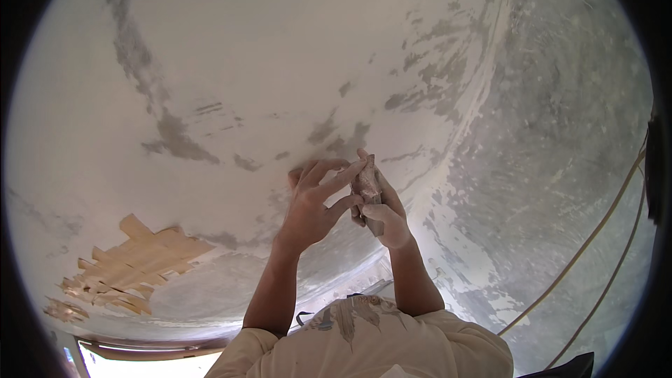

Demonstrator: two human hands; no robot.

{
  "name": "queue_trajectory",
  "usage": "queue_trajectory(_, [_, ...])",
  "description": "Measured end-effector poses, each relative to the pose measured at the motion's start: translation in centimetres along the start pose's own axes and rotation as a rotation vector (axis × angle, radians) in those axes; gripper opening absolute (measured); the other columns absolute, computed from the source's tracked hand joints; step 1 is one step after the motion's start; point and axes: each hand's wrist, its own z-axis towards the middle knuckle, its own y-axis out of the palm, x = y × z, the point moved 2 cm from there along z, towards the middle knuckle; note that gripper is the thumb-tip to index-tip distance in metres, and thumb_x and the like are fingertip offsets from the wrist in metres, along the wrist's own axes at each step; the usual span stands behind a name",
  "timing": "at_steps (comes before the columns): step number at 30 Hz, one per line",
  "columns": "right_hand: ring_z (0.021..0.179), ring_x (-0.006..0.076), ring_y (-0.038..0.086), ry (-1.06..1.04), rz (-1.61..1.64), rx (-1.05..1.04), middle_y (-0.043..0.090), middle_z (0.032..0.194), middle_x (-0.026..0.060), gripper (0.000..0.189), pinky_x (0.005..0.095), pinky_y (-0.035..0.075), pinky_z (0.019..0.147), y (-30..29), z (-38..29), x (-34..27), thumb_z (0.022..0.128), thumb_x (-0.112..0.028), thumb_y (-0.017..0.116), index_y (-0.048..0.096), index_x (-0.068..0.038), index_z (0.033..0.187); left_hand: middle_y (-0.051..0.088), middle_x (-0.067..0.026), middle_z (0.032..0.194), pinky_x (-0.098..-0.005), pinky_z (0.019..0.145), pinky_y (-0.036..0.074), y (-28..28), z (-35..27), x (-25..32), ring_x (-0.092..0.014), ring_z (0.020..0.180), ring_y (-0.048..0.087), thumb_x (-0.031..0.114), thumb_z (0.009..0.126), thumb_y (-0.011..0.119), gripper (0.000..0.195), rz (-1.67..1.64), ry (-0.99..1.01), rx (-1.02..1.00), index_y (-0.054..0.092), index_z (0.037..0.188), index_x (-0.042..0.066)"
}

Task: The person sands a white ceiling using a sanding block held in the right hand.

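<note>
My right hand grips a small, narrow block covered in pale dust, with its thumb across the lower end. A worn, reddish-grey face of the block shows; its exact material cannot be told. On the block's left side, the thumb and a fingertip of my left hand touch its edge, while the other fingers spread out to the left. Both hands are dusty. Behind them curves a broad off-white surface, filled or plastered, with grey patches showing through.
Overlapping tan strips, like masking tape or paper, cover part of the surface at lower left. A mottled grey surface rises at right, crossed by two thin hoses or cords. Bright light enters through an opening at bottom left.
</note>
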Motion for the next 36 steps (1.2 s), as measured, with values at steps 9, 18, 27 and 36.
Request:
queue_trajectory(9, [0.082, 0.0169, 0.057, 0.051, 0.203, -0.027, 0.059, 0.121, 0.0081, 0.1, 0.0304, 0.045, 0.06, 1.0, -0.1, -0.9, 0.088, -0.036, 0.068, 0.022, -0.008, 0.173, 0.069, -0.0001, 0.12, -0.0431, 0.108, 0.033, 0.4, -0.4, -0.9, -0.021, 0.116, 0.061, 0.005, 0.08, 0.087, 0.054, -0.023, 0.133, 0.054, 0.08, 0.131, 0.022])
queue_trajectory(18, [0.078, 0.0185, 0.044, 0.115, 0.302, -0.207, 0.055, 0.139, 0.0085, 0.111, 0.0241, 0.031, 0.049, -1.3, -1.0, -0.3, 0.079, -0.038, 0.076, 0.024, -0.007, 0.172, 0.063, -0.0042, 0.105, -0.0377, 0.092, 0.047, -1.5, 0.1, -0.7, -0.022, 0.102, 0.062, -0.018, 0.084, 0.07, 0.054, -0.332, 0.173, -0.044, 0.082, 0.126, 0.015])
queue_trajectory(27, [0.079, 0.0212, 0.056, 0.06, 0.495, -0.294, 0.059, 0.133, 0.0185, 0.097, 0.0233, 0.041, 0.044, -1.0, -0.7, 0.0, 0.083, -0.033, 0.075, 0.035, 0.001, 0.165, 0.062, -0.0075, 0.11, -0.0395, 0.095, 0.048, -3.3, 0.3, 1.2, -0.025, 0.102, 0.06, -0.022, 0.083, 0.062, 0.066, -0.229, 0.162, -0.15, 0.078, 0.135, 0.015])
queue_trajectory(36, [0.077, 0.0248, 0.062, 0.027, 0.571, -0.322, 0.06, 0.13, 0.0194, 0.084, 0.025, 0.039, 0.04, -1.3, -1.3, 1.2, 0.1, -0.047, 0.058, 0.036, 0.004, 0.163, 0.068, -0.006, 0.125, -0.0407, 0.089, 0.051, -2.6, 0.6, 1.7, -0.027, 0.1, 0.058, -0.021, 0.079, 0.063, 0.068, -0.046, 0.182, -0.138, 0.08, 0.132, 0.019])
